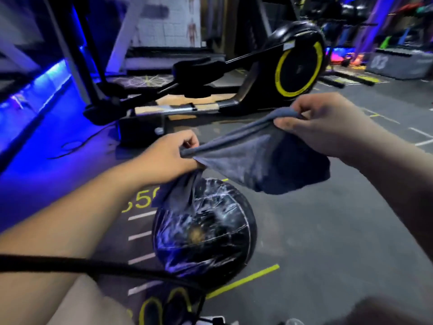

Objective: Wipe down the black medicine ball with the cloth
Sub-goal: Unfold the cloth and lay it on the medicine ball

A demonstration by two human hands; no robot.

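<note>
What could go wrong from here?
1. The cloth is stretched between the left hand and right hand, above the ball. Neither hand steadies the ball, so a wipe may roll it across the floor.
2. Each grip pinches only an edge; the cloth could slip free under pressure.
3. A black cord crosses near the ball and might snag the left arm.
</note>
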